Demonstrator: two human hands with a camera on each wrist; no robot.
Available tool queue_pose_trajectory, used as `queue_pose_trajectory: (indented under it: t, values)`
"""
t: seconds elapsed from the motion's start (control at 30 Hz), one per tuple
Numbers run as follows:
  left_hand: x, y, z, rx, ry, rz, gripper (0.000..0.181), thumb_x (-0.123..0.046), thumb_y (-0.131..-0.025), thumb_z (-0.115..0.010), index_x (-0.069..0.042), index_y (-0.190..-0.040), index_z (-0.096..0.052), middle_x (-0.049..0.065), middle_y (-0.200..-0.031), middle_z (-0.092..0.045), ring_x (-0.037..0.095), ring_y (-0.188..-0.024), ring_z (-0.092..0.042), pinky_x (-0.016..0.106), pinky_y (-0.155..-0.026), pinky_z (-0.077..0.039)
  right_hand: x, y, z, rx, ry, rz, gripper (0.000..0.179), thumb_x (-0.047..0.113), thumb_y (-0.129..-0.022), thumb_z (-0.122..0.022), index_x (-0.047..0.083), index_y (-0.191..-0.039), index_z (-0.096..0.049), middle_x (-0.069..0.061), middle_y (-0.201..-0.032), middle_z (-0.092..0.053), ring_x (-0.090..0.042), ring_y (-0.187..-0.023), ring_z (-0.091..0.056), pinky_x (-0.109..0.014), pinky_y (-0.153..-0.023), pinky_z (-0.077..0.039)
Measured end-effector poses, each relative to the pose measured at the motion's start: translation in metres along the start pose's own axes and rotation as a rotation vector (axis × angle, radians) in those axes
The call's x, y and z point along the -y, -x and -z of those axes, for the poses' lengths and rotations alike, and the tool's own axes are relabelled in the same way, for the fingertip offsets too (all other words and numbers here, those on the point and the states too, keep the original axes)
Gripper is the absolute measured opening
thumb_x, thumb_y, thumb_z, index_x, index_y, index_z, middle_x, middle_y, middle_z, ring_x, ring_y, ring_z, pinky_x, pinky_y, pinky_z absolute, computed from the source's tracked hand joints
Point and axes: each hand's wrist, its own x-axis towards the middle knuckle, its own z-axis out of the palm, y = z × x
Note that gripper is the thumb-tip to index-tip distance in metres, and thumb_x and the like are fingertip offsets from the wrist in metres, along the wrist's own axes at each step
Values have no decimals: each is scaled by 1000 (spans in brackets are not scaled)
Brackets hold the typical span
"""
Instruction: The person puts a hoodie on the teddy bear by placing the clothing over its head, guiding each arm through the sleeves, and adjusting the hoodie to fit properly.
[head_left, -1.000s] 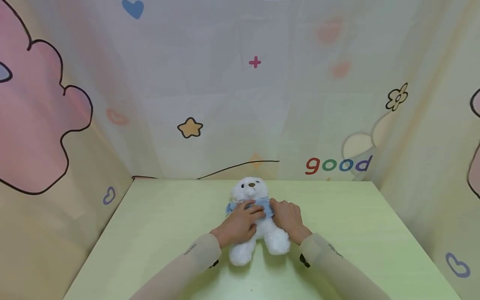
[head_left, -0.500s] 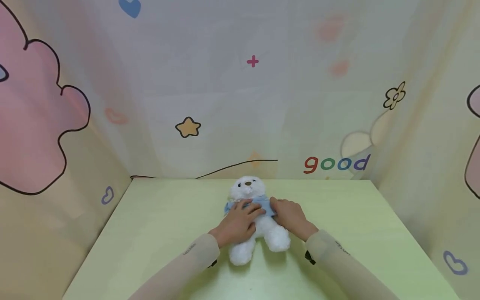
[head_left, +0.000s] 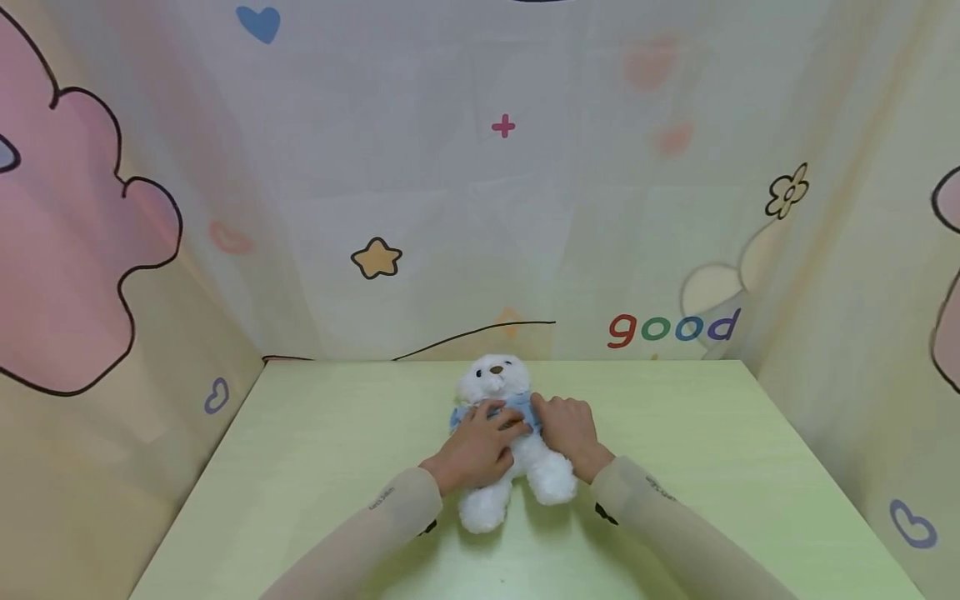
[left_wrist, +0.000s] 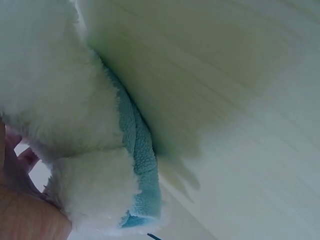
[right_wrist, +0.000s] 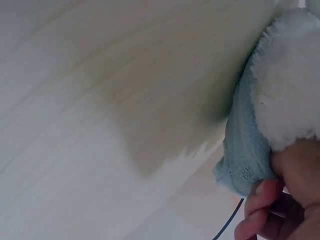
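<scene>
A white plush bear (head_left: 551, 477) in a blue fleece shirt (head_left: 528, 408) lies face up on the table, its head away from me. My left hand (head_left: 474, 448) rests across its belly and the front of the shirt, fingers spread. At the bear's side, my right hand (head_left: 572, 427) pinches the edge of the shirt between thumb and curled fingers. The right wrist view shows this hold on the blue fabric (right_wrist: 245, 160) close up. White fur (left_wrist: 95, 190) and the shirt's blue border (left_wrist: 142, 150) fill part of the left wrist view, where the left fingertips are mostly hidden.
The pale green table (head_left: 337, 433) is enclosed by printed cloth at the back (head_left: 420, 167) and on both sides. The bear's head lies close to the table's back edge.
The right hand first shifted outward to the right, drawing the shirt's edge with it, then came back left toward the bear. The left hand stays on the belly.
</scene>
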Motion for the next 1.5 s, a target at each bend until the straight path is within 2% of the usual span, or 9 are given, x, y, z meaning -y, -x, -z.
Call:
queue_pose_trajectory:
  t: [0.23,0.43,0.6,0.8,0.93,1.03,1.17,1.27,1.5]
  values:
    - [1,-1,0,12,5,12,40,-26,-102,-41,-30,-141,-52,-6,-146,-48,29,-141,-35,53,-111,-37,-12,-2,4,146,-65,53,14,13,-95,-61,14,-87,-49,-4,-54,-44,-20,-43,-40,-31,-41,-29]
    - [1,-1,-3,6,18,5,40,-25,-101,-43,-31,-139,-55,-7,-144,-49,29,-141,-35,54,-111,-36,-7,1,-3,91,-3,-9,19,15,-93,-63,12,-84,-47,-4,-51,-40,-21,-39,-38,-31,-38,-28]
    - [1,-1,-3,-15,37,-7,40,-24,-101,-43,-30,-138,-55,-6,-143,-50,29,-140,-36,54,-110,-37,-8,-4,0,100,-48,-56,18,10,-90,-63,11,-81,-48,-5,-52,-43,-20,-40,-40,-31,-38,-28]
    - [3,1,2,-35,13,29,37,-32,-102,-44,-33,-136,-55,-8,-140,-53,26,-136,-38,54,-107,-33,-24,0,14,259,-406,-69,22,10,-84,-69,12,-89,-47,-1,-67,-54,-15,-53,-47,-28,-51,-35]
    - [2,-5,7,-75,-80,-14,38,-42,-102,-45,-33,-138,-53,-9,-130,-55,23,-127,-41,51,-105,-32,-36,8,18,328,-624,-12,23,11,-85,-69,10,-99,-50,-3,-89,-64,-12,-71,-60,-24,-62,-47]
    - [3,-11,9,-85,-158,-46,42,-46,-101,-45,-31,-139,-51,-7,-127,-53,23,-125,-40,48,-108,-32,-45,14,21,371,-763,16,27,10,-87,-63,8,-111,-52,-10,-107,-64,-20,-88,-67,-27,-71,-54]
    - [3,-16,9,-38,-149,-71,43,-44,-101,-44,-25,-138,-53,-3,-144,-46,24,-139,-34,45,-116,-30,-55,16,25,398,-905,-54,27,8,-93,-58,4,-119,-57,-17,-117,-63,-30,-95,-68,-32,-69,-57]
    - [3,-18,9,10,-89,-80,45,-41,-102,-42,-21,-142,-49,-1,-155,-39,23,-147,-30,43,-120,-27,-56,15,25,363,-924,-144,20,8,-98,-56,1,-116,-62,-19,-112,-67,-29,-88,-69,-33,-63,-58]
    - [2,-18,3,78,-53,-75,53,-40,-104,-38,-21,-154,-35,-5,-157,-38,20,-148,-28,42,-122,-22,-47,9,15,406,-1032,-330,27,10,-102,-51,1,-124,-63,-20,-115,-67,-27,-92,-70,-37,-69,-60]
